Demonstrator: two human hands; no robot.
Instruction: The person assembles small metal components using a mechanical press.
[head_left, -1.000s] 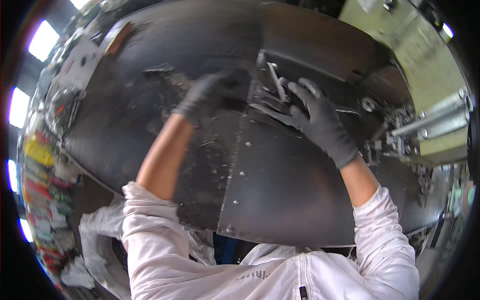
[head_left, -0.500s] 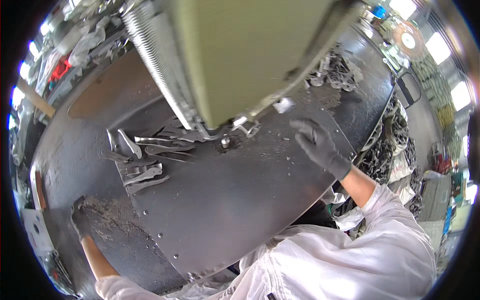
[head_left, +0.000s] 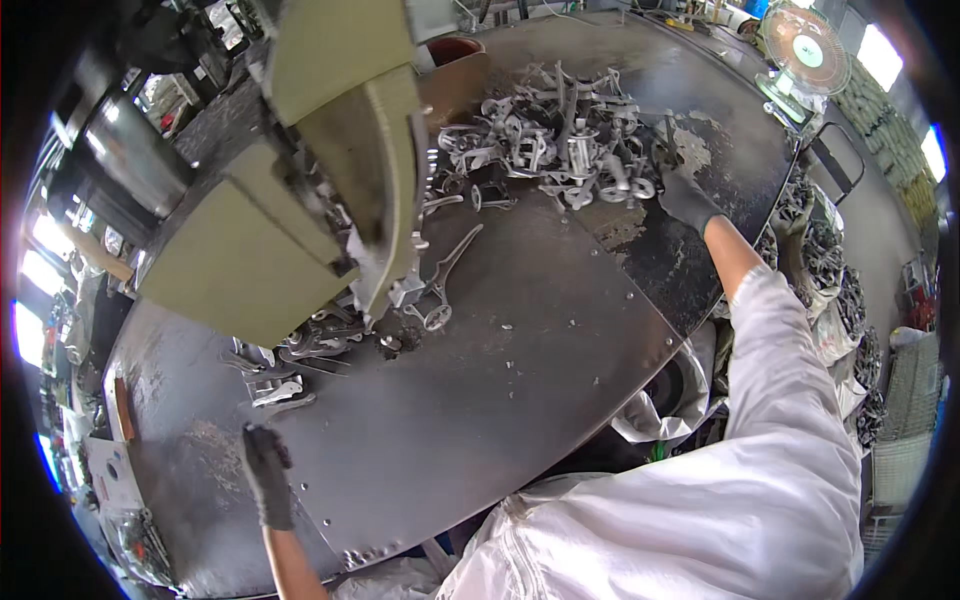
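Note:
My right hand (head_left: 690,200), in a dark grey glove, reaches to the right edge of a heap of grey metal castings (head_left: 550,140). Its fingers look stretched and apart beside the castings; whether they touch any is unclear. My left hand (head_left: 266,480), gloved alike, is low over the left of the table, fingers extended, nothing visible in it. Just beyond it lie several flat metal levers (head_left: 275,388), partly hidden by the green machine guard (head_left: 240,260). A long-armed casting with a ring end (head_left: 436,316) lies by the machine, near a short metal peg (head_left: 390,342).
The dark steel tabletop (head_left: 480,400) carries small metal crumbs. A green machine body (head_left: 345,130) rises over its far left. Sacks of metal parts (head_left: 840,340) stand past the right edge. A fan (head_left: 805,50) is at the far right.
My right hand has moved away from me to the casting heap. The left hand has come right, nearer the levers. The view has shifted, showing more of the heap and machine.

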